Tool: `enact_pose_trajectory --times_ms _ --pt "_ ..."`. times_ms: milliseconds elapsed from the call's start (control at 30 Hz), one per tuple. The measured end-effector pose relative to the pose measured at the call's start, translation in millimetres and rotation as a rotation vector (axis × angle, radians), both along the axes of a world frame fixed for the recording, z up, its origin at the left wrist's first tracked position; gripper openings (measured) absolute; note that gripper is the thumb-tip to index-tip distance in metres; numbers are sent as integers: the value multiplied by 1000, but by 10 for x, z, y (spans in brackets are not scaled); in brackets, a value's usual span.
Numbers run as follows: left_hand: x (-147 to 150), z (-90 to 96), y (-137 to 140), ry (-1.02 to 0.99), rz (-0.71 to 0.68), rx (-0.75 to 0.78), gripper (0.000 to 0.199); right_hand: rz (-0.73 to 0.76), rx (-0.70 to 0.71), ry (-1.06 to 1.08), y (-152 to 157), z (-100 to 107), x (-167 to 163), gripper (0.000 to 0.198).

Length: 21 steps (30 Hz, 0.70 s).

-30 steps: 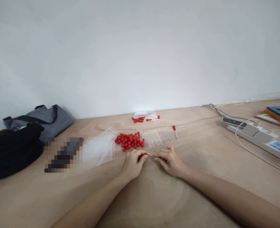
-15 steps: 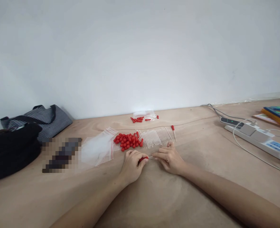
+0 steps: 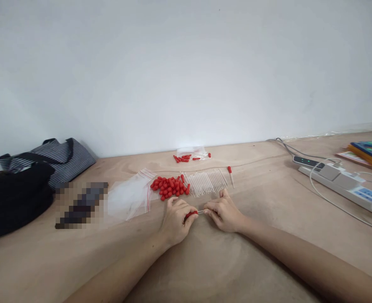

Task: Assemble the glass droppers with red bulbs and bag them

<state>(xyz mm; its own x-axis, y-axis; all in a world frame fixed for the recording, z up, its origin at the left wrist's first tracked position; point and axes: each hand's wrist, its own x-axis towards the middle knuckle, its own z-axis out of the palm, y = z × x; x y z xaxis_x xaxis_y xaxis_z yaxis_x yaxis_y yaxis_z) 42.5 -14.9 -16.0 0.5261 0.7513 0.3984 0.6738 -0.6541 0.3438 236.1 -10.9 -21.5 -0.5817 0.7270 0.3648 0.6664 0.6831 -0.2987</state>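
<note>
Between finger and thumb, my left hand (image 3: 178, 221) grips a red rubber dropper bulb (image 3: 191, 214). My right hand (image 3: 224, 212) pinches a thin clear dropper tube (image 3: 200, 211), whose left end meets the bulb's mouth; how far it sits inside I cannot tell. Just beyond my left hand lies a heap of red bulbs (image 3: 168, 188). A row of clear tubes (image 3: 208, 183) lies side by side to its right. One dropper with a red bulb on its tube (image 3: 230, 176) rests apart, right of the row.
Clear zip bags (image 3: 127, 200) lie left of the heap, beside a pixelated dark object (image 3: 83, 205). A striped bag (image 3: 75, 158) and black cloth (image 3: 18, 202) are far left. Small red pieces (image 3: 182, 158) lie near the wall. A power strip (image 3: 344, 185) with cables is at right.
My hands stay joined at the bulb and tube, with only a slight shift. The bulb now lies a little more level. The things on the table have not moved.
</note>
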Motion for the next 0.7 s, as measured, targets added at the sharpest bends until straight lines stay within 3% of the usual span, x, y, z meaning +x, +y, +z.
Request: enact_pose_trajectory --times_ms 467,600,700 --pt "-11 24 7 19 -30 -9 8 16 -121 40 4 27 -34 29" --pt "-29 17 47 -12 25 -20 9 25 -52 125 32 51 55 21" --pt "-45 -7 73 -22 48 -22 8 7 75 60 22 67 111 18"
